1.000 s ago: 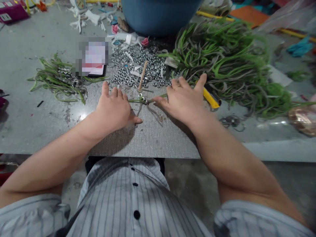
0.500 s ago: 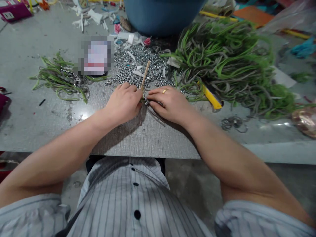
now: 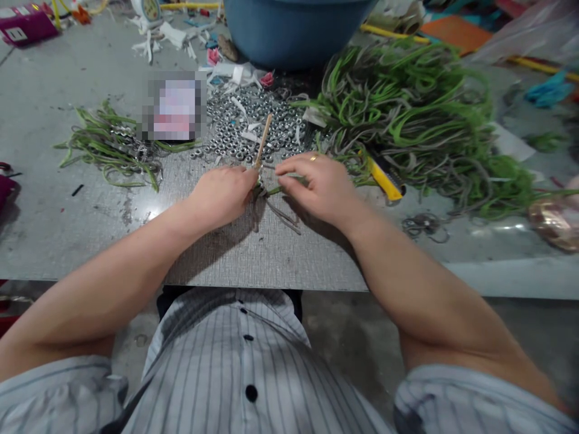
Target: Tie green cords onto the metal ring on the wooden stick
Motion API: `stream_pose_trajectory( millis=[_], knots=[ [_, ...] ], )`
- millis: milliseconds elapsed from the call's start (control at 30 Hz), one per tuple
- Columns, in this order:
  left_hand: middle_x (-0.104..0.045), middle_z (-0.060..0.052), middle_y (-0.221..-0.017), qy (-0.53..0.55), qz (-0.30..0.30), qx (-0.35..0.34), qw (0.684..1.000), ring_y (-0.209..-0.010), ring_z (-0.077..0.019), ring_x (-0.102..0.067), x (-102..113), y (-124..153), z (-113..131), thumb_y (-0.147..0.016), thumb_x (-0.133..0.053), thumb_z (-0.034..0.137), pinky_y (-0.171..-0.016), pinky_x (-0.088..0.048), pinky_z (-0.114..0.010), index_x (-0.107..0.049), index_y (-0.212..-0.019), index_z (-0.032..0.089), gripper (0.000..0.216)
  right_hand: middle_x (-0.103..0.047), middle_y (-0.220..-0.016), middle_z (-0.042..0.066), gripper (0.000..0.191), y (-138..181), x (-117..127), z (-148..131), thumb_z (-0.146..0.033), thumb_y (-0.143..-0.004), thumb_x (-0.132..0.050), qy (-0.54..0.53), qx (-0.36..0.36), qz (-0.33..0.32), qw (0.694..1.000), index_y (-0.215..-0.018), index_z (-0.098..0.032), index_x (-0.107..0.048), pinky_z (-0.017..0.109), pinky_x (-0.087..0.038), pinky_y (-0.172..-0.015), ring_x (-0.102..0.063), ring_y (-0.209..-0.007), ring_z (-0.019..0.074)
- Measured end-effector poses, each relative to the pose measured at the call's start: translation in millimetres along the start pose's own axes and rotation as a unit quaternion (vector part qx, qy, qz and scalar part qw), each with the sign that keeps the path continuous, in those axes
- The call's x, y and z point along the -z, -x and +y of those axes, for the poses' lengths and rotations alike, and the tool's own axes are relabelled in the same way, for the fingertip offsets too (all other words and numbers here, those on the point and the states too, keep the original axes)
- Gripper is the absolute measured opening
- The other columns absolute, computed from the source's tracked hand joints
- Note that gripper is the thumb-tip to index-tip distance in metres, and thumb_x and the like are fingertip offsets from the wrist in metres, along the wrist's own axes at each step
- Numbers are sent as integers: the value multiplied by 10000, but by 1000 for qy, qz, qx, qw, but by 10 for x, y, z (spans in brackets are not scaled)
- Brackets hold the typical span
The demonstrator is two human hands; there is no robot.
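Observation:
My left hand (image 3: 226, 190) is closed around the lower part of a thin wooden stick (image 3: 263, 140) that points up and away. At its fingertips lies a small bunch of cord, partly hidden by the fingers. Grey cord ends (image 3: 284, 218) trail from it onto the table. To the right, my right hand (image 3: 319, 184), with a ring on one finger, has a green cord (image 3: 274, 190) running between thumb and fingers. Many silver metal nuts (image 3: 230, 129) are spread just beyond both hands.
A large heap of green and grey cords (image 3: 407, 114) lies at right, beside a yellow-and-black box cutter (image 3: 384, 176). A smaller cord bundle (image 3: 108, 141) and a blurred-out phone-shaped object (image 3: 175, 108) are at left. Behind the nuts stands a blue tub (image 3: 294, 30).
My right hand has moved slightly right, away from my left, and a green cord now stretches between them. My left hand keeps its hold on the stick.

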State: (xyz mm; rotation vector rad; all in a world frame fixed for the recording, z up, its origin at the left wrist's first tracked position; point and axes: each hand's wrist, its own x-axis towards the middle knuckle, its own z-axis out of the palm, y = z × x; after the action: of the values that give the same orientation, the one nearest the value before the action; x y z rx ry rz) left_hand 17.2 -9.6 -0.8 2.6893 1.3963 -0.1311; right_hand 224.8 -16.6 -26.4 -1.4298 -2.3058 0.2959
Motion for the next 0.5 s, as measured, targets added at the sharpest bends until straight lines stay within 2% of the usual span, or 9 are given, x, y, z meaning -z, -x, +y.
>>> stream_pose_trajectory(
  millis=[133,200,267,333,433,500],
  knots=[
    [-749,-137,-1046,-5,-5,6,1000,-979,-281,-721,16,6,-9,-958,-457,116,-811,-546,-363,-696,-1157,135,312,-801,-1056,91,336,20,153,96,-446,-985,-486,-70,-93,99,988,-1050,-257,-755,454,-583,-886,-731,-948,275],
    [-752,-139,-1037,-8,-3,1,1000,-962,-280,-722,16,10,-20,-955,-449,128,-796,-552,-364,-704,-1157,135,326,-796,-976,97,349,19,209,135,-519,-990,-489,-151,-91,145,974,-959,-268,-729,434,-599,-795,-725,-829,259],
    [-751,-139,-1028,-9,-3,-5,1000,-945,-275,-722,15,13,-31,-955,-442,138,-785,-557,-363,-707,-1162,133,336,-785,-936,128,385,2,265,146,-540,-1005,-445,-252,-57,184,948,-877,-268,-687,433,-598,-714,-707,-737,257],
    [-750,-133,-1011,-9,-3,-10,1000,-928,-265,-721,17,14,-39,-956,-443,147,-770,-556,-350,-710,-1154,136,332,-769,-912,167,421,-31,331,121,-499,-1022,-362,-325,-42,209,921,-822,-264,-650,443,-590,-665,-688,-673,258],
    [-749,-119,-985,-5,5,-14,1000,-912,-245,-717,20,13,-42,-949,-466,157,-758,-550,-323,-713,-1118,148,299,-740,-951,214,571,-104,440,24,-421,-1027,-108,-309,-107,203,923,-824,-263,-618,458,-602,-728,-703,-707,266],
    [-748,-121,-1003,-2,6,-15,1000,-927,-250,-716,20,14,-40,-955,-471,166,-774,-550,-332,-707,-1114,147,285,-728,-1002,232,640,-153,506,-59,-380,-1007,-16,-301,-147,203,920,-839,-265,-622,474,-604,-774,-702,-755,280]
  ],
)
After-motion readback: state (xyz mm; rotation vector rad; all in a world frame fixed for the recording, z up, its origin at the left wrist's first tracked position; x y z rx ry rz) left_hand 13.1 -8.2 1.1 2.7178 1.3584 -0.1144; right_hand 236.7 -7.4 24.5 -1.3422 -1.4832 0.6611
